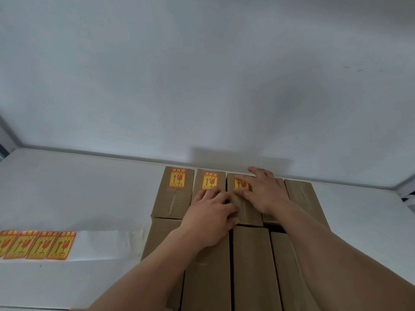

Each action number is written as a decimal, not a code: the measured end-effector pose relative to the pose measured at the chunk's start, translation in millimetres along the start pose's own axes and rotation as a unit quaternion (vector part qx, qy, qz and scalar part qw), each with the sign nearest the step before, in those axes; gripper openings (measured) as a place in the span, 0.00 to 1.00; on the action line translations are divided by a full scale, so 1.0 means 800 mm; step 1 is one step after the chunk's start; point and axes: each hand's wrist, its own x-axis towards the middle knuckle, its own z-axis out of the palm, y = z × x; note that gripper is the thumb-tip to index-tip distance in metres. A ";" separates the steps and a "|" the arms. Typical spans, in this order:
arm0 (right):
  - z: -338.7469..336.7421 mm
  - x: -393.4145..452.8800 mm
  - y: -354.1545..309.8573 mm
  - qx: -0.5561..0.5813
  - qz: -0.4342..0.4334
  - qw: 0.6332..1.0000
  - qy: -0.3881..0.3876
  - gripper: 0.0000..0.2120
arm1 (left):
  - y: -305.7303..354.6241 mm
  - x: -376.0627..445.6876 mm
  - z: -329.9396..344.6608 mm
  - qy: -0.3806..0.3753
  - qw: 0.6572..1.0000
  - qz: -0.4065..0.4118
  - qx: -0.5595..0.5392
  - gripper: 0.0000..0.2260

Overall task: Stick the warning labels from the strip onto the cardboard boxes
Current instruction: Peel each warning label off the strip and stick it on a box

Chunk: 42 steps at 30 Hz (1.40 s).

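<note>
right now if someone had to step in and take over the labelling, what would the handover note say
Right hand: fingers flat, pressing a warning label onto the third box of the far row.
Left hand: fingers curled over the near end of that box and its left neighbour, steadying them.
Strip: lies on the white table to the left, four labels in view, the left end cut off by the frame.
Done: first box and second box of the far row carry labels; the third is being smoothed.
Left: the far-right box and the near-row boxes show no labels.
</note>
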 end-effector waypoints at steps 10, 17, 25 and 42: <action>-0.001 0.000 0.001 -0.007 0.010 1.000 -0.003 0.26 | 0.000 0.000 0.000 0.003 1.000 0.000 0.017 0.19; -0.003 -0.014 0.014 -0.006 0.032 0.999 0.015 0.29 | 0.000 0.000 -0.001 -0.013 1.000 -0.005 0.013 0.19; 0.000 -0.015 0.016 0.000 0.040 0.999 0.003 0.28 | 0.000 -0.004 0.003 -0.001 1.000 0.014 0.011 0.20; 0.010 -0.044 -0.149 -0.138 -0.230 0.942 0.201 0.09 | -0.138 -0.134 -0.064 0.159 0.978 -0.063 0.121 0.17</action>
